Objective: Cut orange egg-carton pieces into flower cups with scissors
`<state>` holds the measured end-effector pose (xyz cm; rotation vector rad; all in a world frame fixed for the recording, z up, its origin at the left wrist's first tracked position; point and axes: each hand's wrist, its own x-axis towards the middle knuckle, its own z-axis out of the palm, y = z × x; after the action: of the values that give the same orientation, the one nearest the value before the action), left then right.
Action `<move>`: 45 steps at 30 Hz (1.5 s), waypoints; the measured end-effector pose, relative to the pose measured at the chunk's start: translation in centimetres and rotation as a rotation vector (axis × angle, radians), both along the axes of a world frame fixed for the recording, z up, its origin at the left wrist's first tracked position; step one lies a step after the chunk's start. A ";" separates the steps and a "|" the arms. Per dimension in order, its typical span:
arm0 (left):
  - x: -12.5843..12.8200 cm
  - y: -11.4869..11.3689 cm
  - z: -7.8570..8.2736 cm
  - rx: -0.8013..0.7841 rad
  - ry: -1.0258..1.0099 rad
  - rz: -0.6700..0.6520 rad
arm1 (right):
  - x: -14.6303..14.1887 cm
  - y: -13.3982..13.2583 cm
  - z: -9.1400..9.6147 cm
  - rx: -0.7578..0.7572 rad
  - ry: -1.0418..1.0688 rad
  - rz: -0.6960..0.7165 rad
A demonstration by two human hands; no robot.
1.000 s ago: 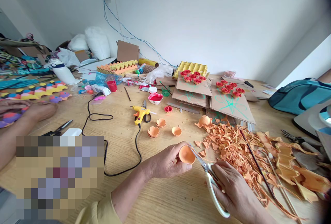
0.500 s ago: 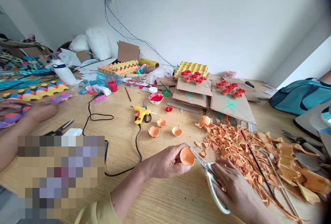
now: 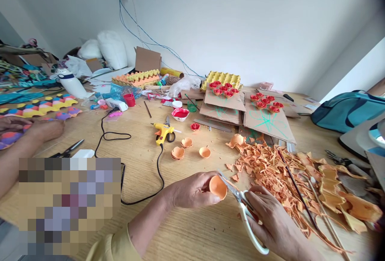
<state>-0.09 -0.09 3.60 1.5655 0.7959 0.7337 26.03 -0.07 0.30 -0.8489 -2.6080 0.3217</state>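
Between the thumb and fingers of my left hand (image 3: 194,190) is a small orange egg-carton cup (image 3: 218,188), its hollow facing me. My right hand (image 3: 270,217) grips white-handled scissors (image 3: 248,227), whose blades lie at the cup's upper right rim. A thin orange strip runs along the blades there. Beyond my hands, several trimmed orange cups stand on the table, among them a single cup (image 3: 205,152) and a petal-edged one (image 3: 178,153). Orange scraps (image 3: 264,164) are heaped to the right of the scissors.
A yellow glue gun (image 3: 163,132) with a black cord lies ahead, near a dish of red paint (image 3: 180,114). Red paper flowers (image 3: 227,89) sit on cardboard sheets (image 3: 267,122). On the left, another person's hands (image 3: 45,129) hold a painted egg carton (image 3: 10,139).
The scissor blades have moved along the cup's rim, and a thin strip now shows beside them. The cup has turned slightly in my left hand.
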 end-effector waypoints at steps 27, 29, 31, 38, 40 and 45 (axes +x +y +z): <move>0.6 0.7 -1.5 -0.087 -0.210 0.215 | 0.1 0.7 -0.8 0.021 0.146 -0.198; 0.8 0.7 -1.6 -0.083 -0.228 0.239 | 0.2 0.7 -1.1 0.016 0.141 -0.204; 0.9 0.8 -1.7 -0.100 -0.244 0.256 | 0.2 0.7 -1.4 0.001 0.128 -0.212; 0.6 0.8 -2.1 -0.216 -0.368 0.160 | -0.3 0.5 -1.1 0.021 0.148 -0.212; 0.6 0.7 -1.9 -0.226 -0.430 0.155 | -0.5 0.4 -0.8 0.040 0.156 -0.204; 0.6 0.9 -1.9 -0.314 -0.544 0.169 | -0.5 0.4 -0.9 0.051 0.128 -0.171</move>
<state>0.51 0.77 1.72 0.9579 0.6006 1.0439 25.48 0.29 -0.60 -0.9925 -2.3969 0.2524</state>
